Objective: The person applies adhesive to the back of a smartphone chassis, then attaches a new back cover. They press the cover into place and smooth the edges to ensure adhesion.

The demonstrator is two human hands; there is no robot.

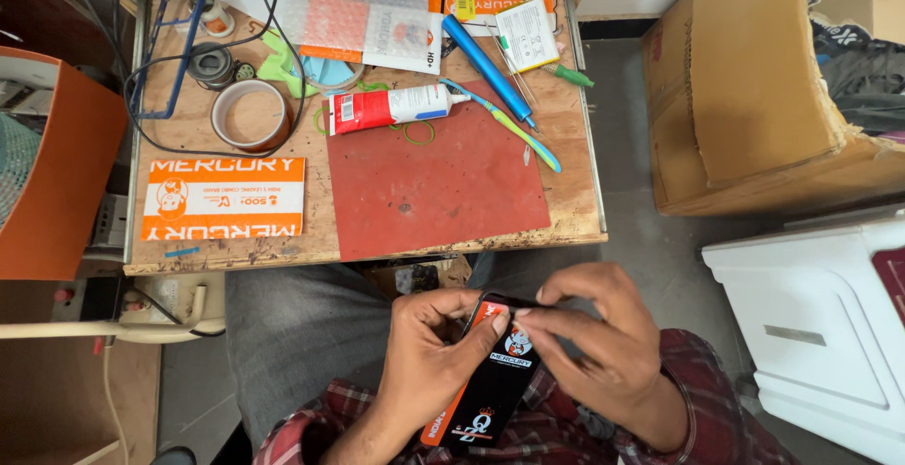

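Note:
Over my lap I hold a flat black and orange packet (492, 385) with both hands. My left hand (429, 352) grips its left edge, the thumb lying across the front near the top. My right hand (594, 333) pinches the packet's top end with fingertips and thumb. The packet tilts with its top end away from me. Both hands are below the near edge of the wooden workbench (283, 253).
On the bench lie a dark red mat (434, 182), an orange packet (224, 198), a red and white glue tube (386, 107), a tape roll (250, 114), a blue pen-like tool (488, 67), a toothbrush (514, 126) and bubble wrap (339, 17). A cardboard box (754, 79) and white case (820, 324) stand right.

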